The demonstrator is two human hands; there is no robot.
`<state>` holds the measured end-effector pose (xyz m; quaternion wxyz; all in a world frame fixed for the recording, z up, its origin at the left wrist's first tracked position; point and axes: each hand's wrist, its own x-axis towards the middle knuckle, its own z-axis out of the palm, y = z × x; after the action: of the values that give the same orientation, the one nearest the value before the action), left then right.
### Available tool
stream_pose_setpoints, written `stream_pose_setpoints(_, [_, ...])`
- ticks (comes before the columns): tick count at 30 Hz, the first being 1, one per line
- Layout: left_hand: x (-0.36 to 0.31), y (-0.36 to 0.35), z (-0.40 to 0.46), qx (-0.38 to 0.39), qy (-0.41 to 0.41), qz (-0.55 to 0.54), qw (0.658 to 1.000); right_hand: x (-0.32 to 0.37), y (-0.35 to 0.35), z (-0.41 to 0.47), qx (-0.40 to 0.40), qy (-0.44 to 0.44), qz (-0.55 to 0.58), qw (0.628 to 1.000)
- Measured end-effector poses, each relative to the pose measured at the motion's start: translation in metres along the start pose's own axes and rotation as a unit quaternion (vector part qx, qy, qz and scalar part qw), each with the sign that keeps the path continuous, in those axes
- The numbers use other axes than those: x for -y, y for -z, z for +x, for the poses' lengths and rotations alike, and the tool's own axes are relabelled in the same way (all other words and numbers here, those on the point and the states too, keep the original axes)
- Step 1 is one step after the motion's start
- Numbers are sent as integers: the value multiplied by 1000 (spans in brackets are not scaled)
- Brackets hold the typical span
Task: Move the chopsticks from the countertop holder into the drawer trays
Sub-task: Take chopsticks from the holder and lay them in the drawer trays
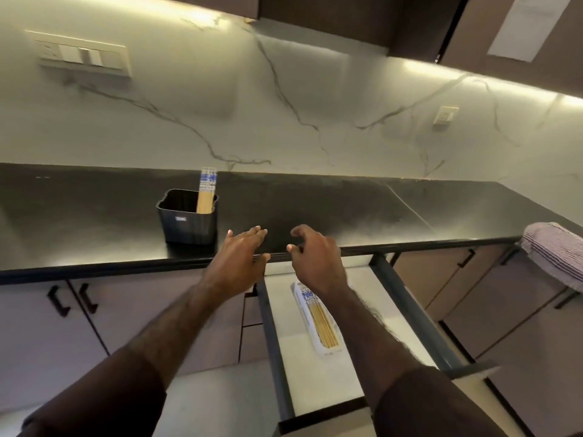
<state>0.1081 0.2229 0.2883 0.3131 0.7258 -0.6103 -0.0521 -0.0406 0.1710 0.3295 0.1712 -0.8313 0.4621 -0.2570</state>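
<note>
A black square holder (186, 222) stands on the dark countertop (347, 209), with several bamboo chopsticks (206, 193) with blue-patterned tops upright in its right side. Below, a drawer (410, 298) is pulled out; a white tray (315, 339) in it holds several more chopsticks (321, 323) lying flat. My left hand (239, 260) hovers over the counter's front edge just right of the holder, fingers straight, holding nothing. My right hand (315, 257) hovers beside it above the drawer's back end, fingers loosely curled and empty.
A folded striped cloth (555, 253) lies over the counter's right end. Closed cabinet doors with black handles (85, 298) flank the drawer. A switch panel (83, 55) and a socket (444, 115) sit on the marble backsplash.
</note>
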Motion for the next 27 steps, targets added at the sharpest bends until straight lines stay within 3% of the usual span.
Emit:
stream_pose_setpoints(15, [169, 168, 6, -56, -11, 9, 998, 185, -115, 62, -11, 70, 21, 997])
stream_pose_setpoints(27, [261, 179, 63, -38, -31, 25, 998, 223, -190, 128, -12, 45, 34, 998])
